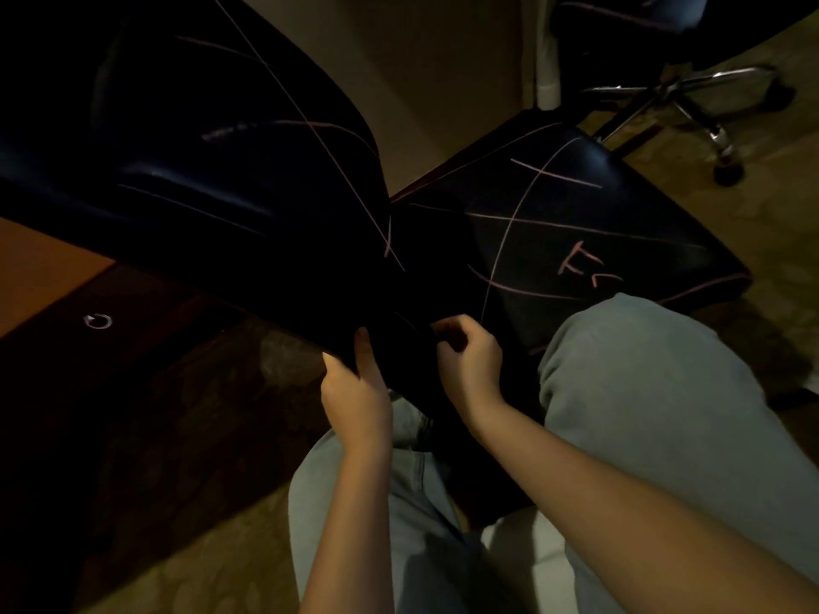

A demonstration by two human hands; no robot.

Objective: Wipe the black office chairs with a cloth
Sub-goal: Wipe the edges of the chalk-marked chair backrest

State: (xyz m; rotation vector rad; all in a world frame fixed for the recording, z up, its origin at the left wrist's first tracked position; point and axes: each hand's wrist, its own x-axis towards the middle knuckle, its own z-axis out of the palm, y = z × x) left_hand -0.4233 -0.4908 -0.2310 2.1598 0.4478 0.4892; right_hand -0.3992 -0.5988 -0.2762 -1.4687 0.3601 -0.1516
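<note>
Dim, warm-tinted view, deep shadow at left, faint sheen on the black chair back (186, 170), wide-angle bending at edges.

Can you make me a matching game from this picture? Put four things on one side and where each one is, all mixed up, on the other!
Things
1. left hand
2. pink letters
3. shiny chair legs
4. grey trouser knee

Places
A. top right, on the floor
B. written on the black seat
C. gripping the bottom edge of the backrest
D. low on the right, in front of the seat

Pairs: 1-C, 2-B, 3-A, 4-D
</note>
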